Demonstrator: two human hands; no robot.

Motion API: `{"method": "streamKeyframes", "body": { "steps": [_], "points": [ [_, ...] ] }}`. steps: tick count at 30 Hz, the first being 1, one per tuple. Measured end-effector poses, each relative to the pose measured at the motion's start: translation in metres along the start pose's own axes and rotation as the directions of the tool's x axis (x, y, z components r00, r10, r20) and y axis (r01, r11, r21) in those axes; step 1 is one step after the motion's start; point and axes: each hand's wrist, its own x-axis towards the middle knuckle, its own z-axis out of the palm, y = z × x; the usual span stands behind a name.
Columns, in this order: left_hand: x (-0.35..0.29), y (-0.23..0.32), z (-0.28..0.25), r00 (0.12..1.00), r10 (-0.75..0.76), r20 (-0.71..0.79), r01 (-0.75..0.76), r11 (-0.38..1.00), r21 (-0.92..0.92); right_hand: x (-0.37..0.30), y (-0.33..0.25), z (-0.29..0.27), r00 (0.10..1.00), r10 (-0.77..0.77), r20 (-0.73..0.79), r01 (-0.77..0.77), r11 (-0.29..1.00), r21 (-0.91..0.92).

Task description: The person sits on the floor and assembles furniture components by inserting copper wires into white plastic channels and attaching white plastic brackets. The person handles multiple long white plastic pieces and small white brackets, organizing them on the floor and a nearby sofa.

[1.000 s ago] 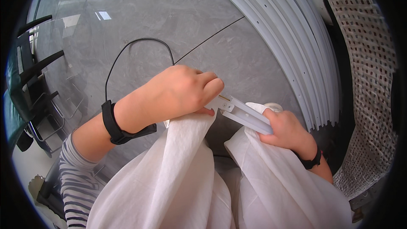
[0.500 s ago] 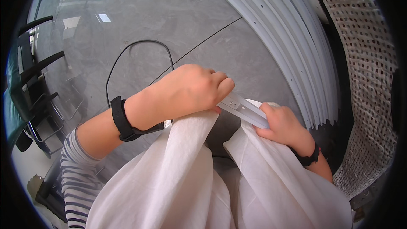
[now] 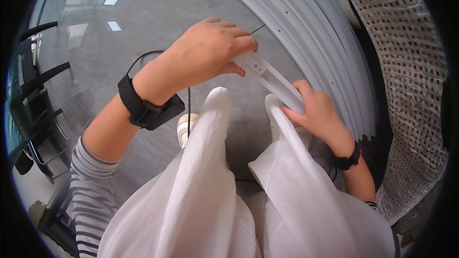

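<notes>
A pale channel-shaped metal profile is held slanting between my two hands, in front of my knees. A small plate with screw heads sits in the channel near its left end. My left hand grips that end, thumb below and fingers bent over the top. Further down, my right hand is closed round the profile, with the thumb along its upper side. The profile's right end is hidden by the right hand. Black straps with a small device are around my left wrist.
Long white ribbed strips lie stacked on the right, beside a hanging patterned cloth. A black cable loops over the grey floor. Chairs with black armrests stand at the left. White trousers cover my legs below.
Both hands have moved forward, away from my lap, carrying the profile with them. The left hand's thumb and fingers have spread a little apart. My knees and shoes now show beneath.
</notes>
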Motion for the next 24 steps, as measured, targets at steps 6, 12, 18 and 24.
{"method": "streamKeyframes", "body": {
  "steps": [6, 12, 18, 24],
  "points": [
    [-0.015, -0.098, -0.025, 0.988, -0.09, -0.129, 0.127, 0.939, 0.32, -0.017, 0.043, -0.003, 0.989, 0.139, 0.048, -0.117, 0.94, -0.322],
    [-0.055, -0.199, -0.043, 0.816, -0.348, -0.461, 0.507, 0.815, 0.281, 0.005, 0.037, 0.014, 0.972, -0.08, -0.221, 0.009, 0.952, -0.305],
    [-0.047, -0.156, 0.028, 0.693, -0.592, -0.412, 0.651, 0.759, 0.005, 0.068, 0.01, 0.008, 0.956, -0.253, -0.15, 0.167, 0.887, -0.431],
    [-0.027, -0.042, 0.072, 0.915, -0.341, -0.214, 0.36, 0.931, 0.055, 0.051, 0.022, -0.004, 0.999, -0.045, 0.013, 0.045, 0.88, -0.473]
  ]
}}
